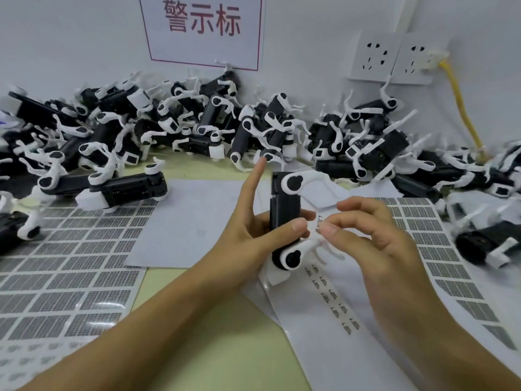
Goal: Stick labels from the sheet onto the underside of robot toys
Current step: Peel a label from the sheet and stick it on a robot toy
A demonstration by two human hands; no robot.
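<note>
Now the left hand (255, 230) holds one robot toy (286, 218) in a curled grip: the thumb lies across the front of the black body, the other fingers reach around from behind, and the index finger points straight up, free of the toy. The toy stands almost upright above the table (214, 340), with one white leg joint at its top and another at its bottom. The right hand (375, 235) is just beside the toy, on its right side. Its thumb and index finger pinch a small label (319, 221), which has fine dark print on it; the print is too small to read. The label is next to the left thumb tip and near the side of the toy, but I cannot tell if it already touches the toy.

Under the hands a white label sheet (332, 303) lies on the table, with two short columns of small dark labels. To the left lie other sheets (64, 266) with a grid of grey printed labels, and a plain grey sheet (191, 221) is between them. Behind, along the wall, a big pile of robot toys (197, 122) in black and white lies mixed together. On the wall hang a sign (201, 26) with red characters and two white sockets (392, 56), from which a yellow cable (462, 108) goes down.
</note>
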